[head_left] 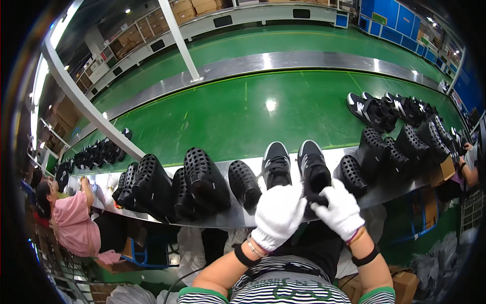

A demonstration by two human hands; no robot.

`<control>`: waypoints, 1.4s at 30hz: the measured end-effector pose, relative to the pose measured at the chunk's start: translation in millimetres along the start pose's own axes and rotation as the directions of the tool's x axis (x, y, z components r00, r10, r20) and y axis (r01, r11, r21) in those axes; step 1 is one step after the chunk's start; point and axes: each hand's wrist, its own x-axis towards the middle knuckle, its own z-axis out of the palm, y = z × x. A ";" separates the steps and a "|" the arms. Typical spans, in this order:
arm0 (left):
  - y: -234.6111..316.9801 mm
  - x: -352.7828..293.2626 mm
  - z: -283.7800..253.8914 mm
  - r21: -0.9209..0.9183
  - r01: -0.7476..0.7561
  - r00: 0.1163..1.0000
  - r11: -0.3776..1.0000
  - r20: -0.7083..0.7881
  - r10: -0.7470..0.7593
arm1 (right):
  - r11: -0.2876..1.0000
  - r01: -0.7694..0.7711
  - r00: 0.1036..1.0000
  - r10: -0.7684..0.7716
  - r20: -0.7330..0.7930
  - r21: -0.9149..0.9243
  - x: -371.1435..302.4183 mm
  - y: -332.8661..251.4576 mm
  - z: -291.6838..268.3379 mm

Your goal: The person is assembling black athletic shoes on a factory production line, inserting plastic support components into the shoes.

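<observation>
Pair of black sneakers with white-trimmed sides stands upright, toes away from wearer, on the metal bench (238,218), likely so the openings face the hands. Left hand (278,210), white knit glove, sits at the heel end of the left sneaker (277,164); fingers look pressed together, but underside hidden, can't tell if it pinches anything; probably steadying. Right hand (338,209), same glove, fingers curled at the heel collar of the right sneaker (312,163); contact partly hidden, can't tell whether it's pinching; the curl suggests holding the collar. Black perforated shoe-shaped pieces flank the pair, one (243,183) just left, another (353,176) just right, seemingly parked within reach while leaving the middle for the sneakers
</observation>
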 end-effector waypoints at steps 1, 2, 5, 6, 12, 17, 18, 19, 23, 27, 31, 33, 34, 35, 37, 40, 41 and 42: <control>-2.6 -6.1 -8.7 0.013 0.006 0.998 1.000 -0.060 -0.005 | 1.000 0.007 1.000 -0.007 -0.025 0.010 8.4 5.1 -0.2; -8.0 -13.3 -13.5 -0.009 0.040 0.992 0.999 -0.117 -0.040 | 0.999 0.008 1.000 -0.009 -0.030 -0.050 15.1 9.6 -0.7; -19.1 -42.0 -23.2 0.125 0.191 0.966 0.974 -0.200 -0.164 | 0.956 0.047 0.990 -0.083 -0.115 -0.290 24.6 -17.2 -6.2; -26.0 -55.1 -25.8 0.139 0.247 0.953 0.959 -0.212 -0.215 | 0.964 0.141 0.973 -0.177 -0.149 -0.227 29.3 -43.4 -11.3; -40.7 -63.4 -31.4 0.076 0.322 0.925 0.944 -0.240 -0.296 | 0.887 0.442 0.892 -0.450 0.037 0.133 69.1 -110.0 40.8; -41.3 -71.7 -38.2 0.103 0.356 0.912 0.929 -0.256 -0.321 | 0.885 0.465 0.870 -0.451 0.198 -0.025 97.4 -112.2 83.7; -40.2 -74.2 -39.6 0.095 0.358 0.911 0.929 -0.253 -0.325 | 0.892 0.450 0.880 -0.437 0.185 -0.033 97.6 -113.5 87.3; -39.7 -75.6 -40.5 0.088 0.364 0.909 0.927 -0.251 -0.333 | 0.899 0.437 0.888 -0.424 0.176 -0.038 98.1 -115.7 89.1; -33.8 -70.6 -45.4 0.096 0.332 0.920 0.938 -0.253 -0.299 | 0.923 0.382 0.905 -0.366 0.217 -0.034 92.6 -118.1 70.3; -27.2 -71.2 -56.2 0.034 0.327 0.892 0.945 -0.341 -0.296 | 0.851 0.503 0.864 -0.498 -0.069 0.154 75.6 -119.9 11.1; -15.7 -57.3 -67.5 -0.739 0.401 0.709 0.542 -0.124 -0.694 | 0.795 0.544 0.839 -0.528 -0.136 0.270 42.5 -105.1 -24.3; -7.9 -32.0 -75.5 -0.906 0.382 0.679 0.184 0.140 -0.721 | 0.787 0.519 0.839 -0.544 -0.023 0.334 25.0 -91.2 -19.6; -3.8 -30.2 -73.4 -0.870 0.471 0.602 0.150 0.192 -0.775 | 0.757 0.508 0.843 -0.534 -0.060 0.412 12.1 -83.9 -10.4; -1.5 -30.3 -69.4 -0.825 0.555 0.515 0.107 0.240 -0.823 | 0.750 0.390 0.880 -0.474 0.023 0.535 2.9 -77.8 -7.4; 5.7 -23.0 -63.1 -0.827 0.561 0.453 0.037 0.269 -0.850 | 0.675 -0.071 0.954 -0.168 0.247 0.734 -18.0 -72.4 -5.1; 17.7 -21.4 -52.2 -0.771 0.634 0.419 0.053 0.286 -0.862 | 0.827 0.078 0.990 -0.129 0.054 0.557 -29.3 -83.1 -0.7; 23.3 -23.4 -48.9 -0.707 0.694 0.456 0.138 0.282 -0.844 | 0.846 0.071 0.995 -0.097 0.021 0.528 -30.9 -84.8 6.4; 31.8 -24.5 -43.1 -0.700 0.705 0.431 0.112 0.298 -0.852 | 0.816 0.083 0.996 -0.086 -0.021 0.572 -32.4 -80.1 12.1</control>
